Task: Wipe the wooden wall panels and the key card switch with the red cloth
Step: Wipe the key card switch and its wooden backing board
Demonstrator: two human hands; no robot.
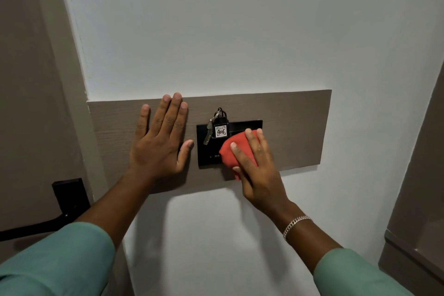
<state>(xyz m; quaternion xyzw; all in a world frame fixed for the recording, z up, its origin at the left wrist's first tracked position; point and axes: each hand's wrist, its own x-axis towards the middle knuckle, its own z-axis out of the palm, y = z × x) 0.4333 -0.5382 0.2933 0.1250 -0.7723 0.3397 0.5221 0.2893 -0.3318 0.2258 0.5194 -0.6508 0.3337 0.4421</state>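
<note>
The right hand (258, 170) pressed the folded red cloth (236, 151) against the black key card switch (245, 127), its fingers curved over the cloth. A key tag (221, 131) marked 406 hung just beside its fingertips. The left hand (159, 142) lay flat, fingers spread, on the wooden wall panel (295, 127).

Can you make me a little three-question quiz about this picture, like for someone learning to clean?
1. True or false: the left hand holds the red cloth.
2. What number is on the key tag?
3. The cloth is pressed on: A) the white wall B) the black switch C) the door handle.

Key: 1 false, the right hand holds it. 2: 406. 3: B.
</note>
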